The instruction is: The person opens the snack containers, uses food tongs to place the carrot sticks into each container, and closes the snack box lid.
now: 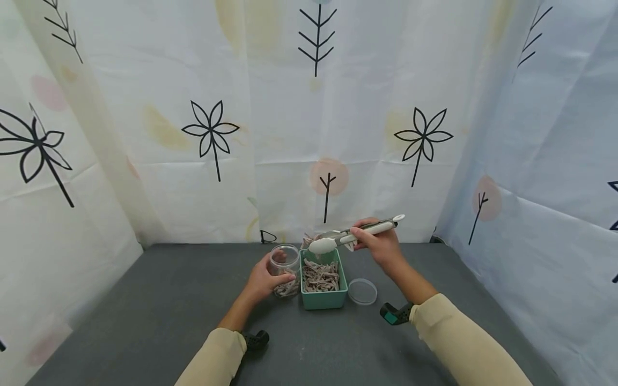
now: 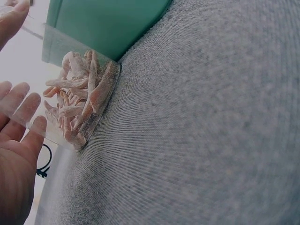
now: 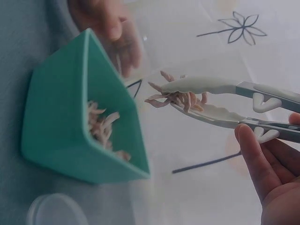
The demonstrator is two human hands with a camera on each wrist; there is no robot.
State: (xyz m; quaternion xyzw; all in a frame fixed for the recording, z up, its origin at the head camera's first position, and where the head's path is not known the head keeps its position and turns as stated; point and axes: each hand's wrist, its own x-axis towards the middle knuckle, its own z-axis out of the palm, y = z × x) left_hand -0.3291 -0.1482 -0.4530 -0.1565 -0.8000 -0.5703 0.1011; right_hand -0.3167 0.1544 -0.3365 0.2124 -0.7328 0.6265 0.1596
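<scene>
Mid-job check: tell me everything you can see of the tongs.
The tongs have two arms: white, plastic-looking heads with wavy inner edges, grey, metal-looking shafts, and a small white V-shaped piece on each arm. The handle end carries a white loop. The right hand grips them, and the heads pinch a bundle of pale strips. In the head view they slant, heads lower and leftward, above the green container, not touching it.

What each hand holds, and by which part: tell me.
The right hand grips the tongs by the handles, and the tongs pinch some strips; the left hand holds the clear jar around its side.
</scene>
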